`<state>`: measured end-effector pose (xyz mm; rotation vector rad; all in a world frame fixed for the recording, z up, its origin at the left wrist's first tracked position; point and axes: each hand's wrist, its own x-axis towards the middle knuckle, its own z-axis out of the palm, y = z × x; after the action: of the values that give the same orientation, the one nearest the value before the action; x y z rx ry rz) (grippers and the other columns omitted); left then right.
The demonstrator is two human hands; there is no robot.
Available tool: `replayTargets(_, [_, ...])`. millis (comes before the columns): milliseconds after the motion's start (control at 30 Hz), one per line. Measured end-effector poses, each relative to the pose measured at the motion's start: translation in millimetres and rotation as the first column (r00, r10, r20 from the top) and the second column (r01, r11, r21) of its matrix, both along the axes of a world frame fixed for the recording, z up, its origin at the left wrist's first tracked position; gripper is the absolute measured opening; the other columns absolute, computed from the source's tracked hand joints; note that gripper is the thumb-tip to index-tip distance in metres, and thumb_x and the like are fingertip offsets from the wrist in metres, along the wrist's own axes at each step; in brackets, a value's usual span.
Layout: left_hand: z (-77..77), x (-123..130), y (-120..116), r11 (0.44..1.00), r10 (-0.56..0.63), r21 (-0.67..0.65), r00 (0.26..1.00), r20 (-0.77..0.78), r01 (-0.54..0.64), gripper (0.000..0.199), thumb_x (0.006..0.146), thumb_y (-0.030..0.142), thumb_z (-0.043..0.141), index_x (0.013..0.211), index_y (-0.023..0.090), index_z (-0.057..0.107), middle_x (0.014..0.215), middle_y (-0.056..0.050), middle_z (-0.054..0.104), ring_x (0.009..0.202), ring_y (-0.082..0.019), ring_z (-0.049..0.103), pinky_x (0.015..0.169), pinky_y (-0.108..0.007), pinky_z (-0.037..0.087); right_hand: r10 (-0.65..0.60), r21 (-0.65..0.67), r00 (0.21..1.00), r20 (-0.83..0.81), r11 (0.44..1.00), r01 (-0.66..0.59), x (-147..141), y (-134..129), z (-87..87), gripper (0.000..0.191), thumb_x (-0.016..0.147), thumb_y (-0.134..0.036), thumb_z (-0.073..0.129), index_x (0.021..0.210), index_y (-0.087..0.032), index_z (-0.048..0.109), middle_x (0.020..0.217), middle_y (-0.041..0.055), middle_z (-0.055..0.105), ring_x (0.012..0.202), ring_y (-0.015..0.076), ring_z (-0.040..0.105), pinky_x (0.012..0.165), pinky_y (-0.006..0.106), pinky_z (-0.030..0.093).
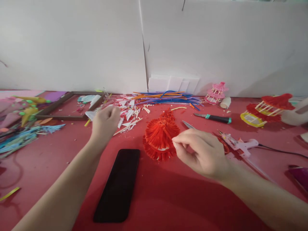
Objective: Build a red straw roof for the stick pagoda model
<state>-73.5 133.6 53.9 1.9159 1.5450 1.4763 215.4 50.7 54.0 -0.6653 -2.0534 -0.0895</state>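
Standing on the red tabletop, a fuzzy red tiered model sits between the two hands, which are apart from each other. The right hand has thumb and forefinger pinched together at the model's right edge; whether it touches the model or grips anything, I cannot tell. The left hand is curled into a loose fist near white and pink scraps, any contents hidden. A black phone lies nearer the viewer. Beyond the model lie colored stems; to the right, a knife and a pale pink glue gun.
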Motion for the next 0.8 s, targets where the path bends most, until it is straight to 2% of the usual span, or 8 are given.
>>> replayTargets(67, [-7.0,-4.6,11.7,0.999,0.017,-0.032,0.996,-0.092,-0.020,0.016,0.068,0.010,0.071,0.063,0.021,0.061,0.055,0.002,0.054,0.049,-0.013,0.044,0.045,-0.027,0.025,-0.058,-0.020,0.998,-0.025,0.998,0.057,2.0,8.2,-0.6,0.025,0.095,-0.020,0.067,0.074,-0.023,0.052,0.069,0.0002,0.066,0.065,0.0139,0.060,0.063,0.030,0.051])
replayTargets(133, [-14.8,-1.1,13.5,0.999,0.032,-0.016,0.991,-0.132,-0.035,0.023,0.066,0.010,0.072,0.085,0.023,0.073,0.078,-0.004,0.070,0.066,-0.019,0.058,0.053,-0.029,0.038,-0.124,-0.061,0.992,-0.028,0.991,0.123,2.6,15.9,-3.1,0.028,0.095,-0.024,0.067,0.072,-0.022,0.050,0.074,0.0027,0.067,0.071,0.0163,0.061,0.069,0.033,0.051])
replayTargets(233, [-25.9,18.6,0.4,1.000,-0.022,0.004,0.989,-0.148,0.023,0.019,0.086,0.025,0.063,0.101,0.024,0.074,0.111,-0.009,0.075,0.102,-0.026,0.067,0.080,-0.037,0.053,-0.142,-0.188,0.989,-0.045,0.973,0.131,2.8,24.5,-9.0,0.004,0.095,-0.023,0.065,0.094,-0.019,0.063,0.094,0.0069,0.072,0.091,0.0191,0.066,0.084,0.035,0.054])
replayTargets(300, [-32.1,36.0,-14.6,0.996,-0.094,-0.001,0.989,-0.115,0.094,0.030,0.101,0.037,0.046,0.113,0.024,0.071,0.119,-0.009,0.074,0.110,-0.024,0.068,0.093,-0.039,0.054,-0.102,-0.263,0.994,-0.050,0.961,0.086,3.0,27.6,-12.3,0.014,0.096,-0.025,0.065,0.108,-0.018,0.066,0.105,0.0080,0.073,0.101,0.0190,0.067,0.092,0.035,0.054])
replayTargets(400, [-37.3,57.6,-36.3,0.951,-0.308,0.054,0.943,0.124,0.304,0.040,0.108,0.043,0.035,0.123,0.021,0.066,0.132,-0.011,0.070,0.126,-0.024,0.063,0.110,-0.042,0.048,-0.058,-0.314,0.997,-0.050,0.949,0.039,4.3,29.0,-13.6,0.017,0.097,-0.028,0.065,0.110,-0.018,0.068,0.111,0.0081,0.074,0.106,0.0180,0.067,0.097,0.033,0.053])
replayTargets(567, [-30.0,73.3,-51.0,0.908,-0.414,0.074,0.910,0.010,0.412,0.027,0.104,0.036,0.053,0.125,0.023,0.063,0.133,-0.009,0.067,0.126,-0.023,0.061,0.111,-0.040,0.045,-0.063,-0.392,0.995,-0.071,0.920,0.031,10.0,29.0,-10.9,0.021,0.094,-0.033,0.068,0.113,-0.023,0.068,0.117,0.0057,0.073,0.112,0.0193,0.067,0.101,0.035,0.053])
replayTargets(700, [-21.7,81.6,-53.4,0.879,-0.474,0.038,0.880,-0.038,0.476,0.026,0.102,0.032,0.056,0.125,0.022,0.060,0.125,-0.009,0.067,0.118,-0.022,0.062,0.105,-0.038,0.048,-0.036,-0.580,0.993,-0.117,0.814,-0.039,14.8,29.3,-9.8,0.059,0.087,-0.048,0.076,0.140,-0.030,0.055,0.138,0.0045,0.067,0.129,0.0232,0.062,0.110,0.043,0.050])
replayTargets(800, [-20.0,87.6,-53.6,0.856,-0.517,0.013,0.856,-0.021,0.517,0.027,0.101,0.032,0.057,0.126,0.021,0.057,0.123,-0.009,0.066,0.115,-0.021,0.063,0.101,-0.038,0.050,0.004,-0.642,0.990,-0.141,0.761,-0.094,16.4,30.0,-4.8,0.057,0.087,-0.051,0.076,0.137,-0.032,0.058,0.136,0.0023,0.069,0.128,0.0210,0.063,0.111,0.040,0.051])
